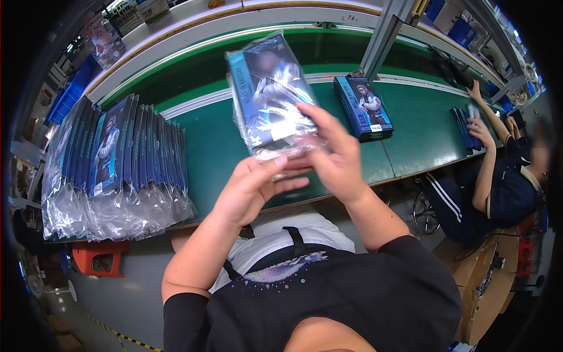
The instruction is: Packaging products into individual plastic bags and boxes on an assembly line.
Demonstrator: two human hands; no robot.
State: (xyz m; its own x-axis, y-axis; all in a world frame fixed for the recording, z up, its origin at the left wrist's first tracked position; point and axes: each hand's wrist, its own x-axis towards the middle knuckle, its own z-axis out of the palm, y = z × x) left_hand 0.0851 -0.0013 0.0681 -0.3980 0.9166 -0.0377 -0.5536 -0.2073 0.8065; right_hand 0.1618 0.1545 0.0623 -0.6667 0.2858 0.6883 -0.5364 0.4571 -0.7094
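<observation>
A dark blue printed box (272,88) in a clear plastic bag (271,154) is held up, tilted, over the green table. My right hand (337,155) grips its lower right corner, with the index finger lying along the front. At the bag's loose lower end, my left hand (249,188) pinches the plastic between thumb and forefinger, the other fingers stretched toward my right hand. Glare and motion blur hide part of the box front. Another printed box (363,108), without a visible bag, lies to the right of my right hand.
At left, a row of bagged boxes (126,158) leans upright on the green table (214,135). A co-worker (498,170) handles small items at right, beside more dark boxes (466,129). An orange stool (101,258) and an open carton (484,281) stand below the table.
</observation>
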